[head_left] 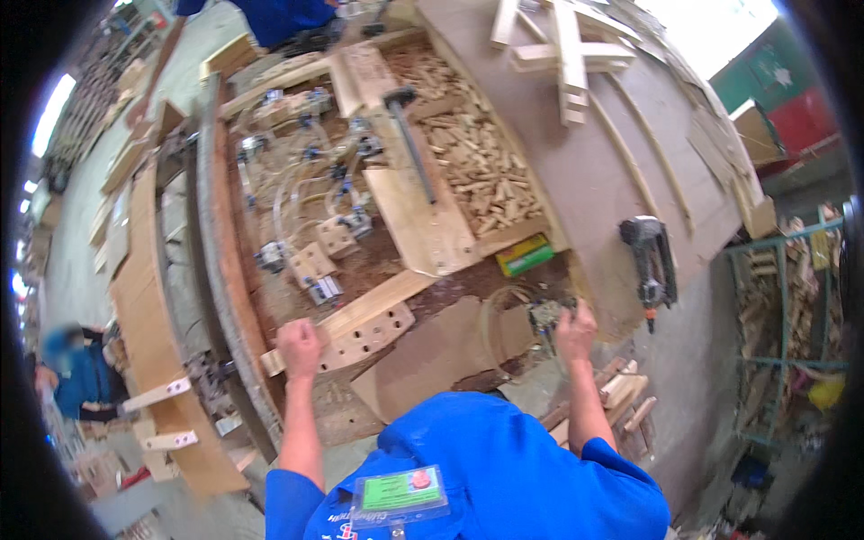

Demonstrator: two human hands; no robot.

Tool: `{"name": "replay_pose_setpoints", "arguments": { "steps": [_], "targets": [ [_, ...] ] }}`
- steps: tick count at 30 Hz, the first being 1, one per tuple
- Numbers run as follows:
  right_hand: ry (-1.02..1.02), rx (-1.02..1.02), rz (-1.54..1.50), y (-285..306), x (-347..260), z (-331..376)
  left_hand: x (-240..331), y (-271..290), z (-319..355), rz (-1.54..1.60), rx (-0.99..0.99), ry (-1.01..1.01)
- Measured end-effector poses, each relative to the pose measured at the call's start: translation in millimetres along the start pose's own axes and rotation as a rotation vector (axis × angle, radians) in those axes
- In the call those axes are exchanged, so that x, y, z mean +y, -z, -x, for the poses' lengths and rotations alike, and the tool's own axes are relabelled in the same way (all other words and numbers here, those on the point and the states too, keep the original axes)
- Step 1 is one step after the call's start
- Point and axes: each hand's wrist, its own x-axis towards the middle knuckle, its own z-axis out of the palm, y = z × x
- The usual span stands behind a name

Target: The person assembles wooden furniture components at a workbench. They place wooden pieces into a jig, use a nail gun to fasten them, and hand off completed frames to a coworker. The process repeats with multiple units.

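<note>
My left hand [300,347] is closed over the left end of a pale wooden strip [378,301] at the bench's near side. Alongside that strip lies a curved wooden piece with several drilled holes [369,339]. At the near right edge, my right hand [575,333] has its fingers curled beside a small metal fitting [545,315]; whatever is in them is hidden. A loop of clear hose [491,337] runs by the fitting. Beyond my hands, a hammer [414,148] rests on a wide wooden board [418,220]. Pneumatic clamps with tubes [310,193] stand left of it.
Many small wooden dowels [477,162] fill a compartment at the back. A green and yellow box [525,256] sits near a nail gun [650,270] on the right. Wooden bars [567,58] are stacked behind. Co-workers stand at the far side [279,20] and left [81,378].
</note>
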Motion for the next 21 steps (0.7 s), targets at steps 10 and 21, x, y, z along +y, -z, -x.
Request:
{"name": "replay_pose_setpoints", "arguments": {
  "steps": [10,21],
  "targets": [
    [-0.048,-0.113,-0.060,6.5,-12.6,3.0,6.1,0.0,-4.3,-0.100,-0.123,-0.002],
    [-0.015,-0.058,-0.066,7.8,-22.9,8.8,6.3,4.0,-16.3,-0.125,-0.254,-0.011]
  ]
}}
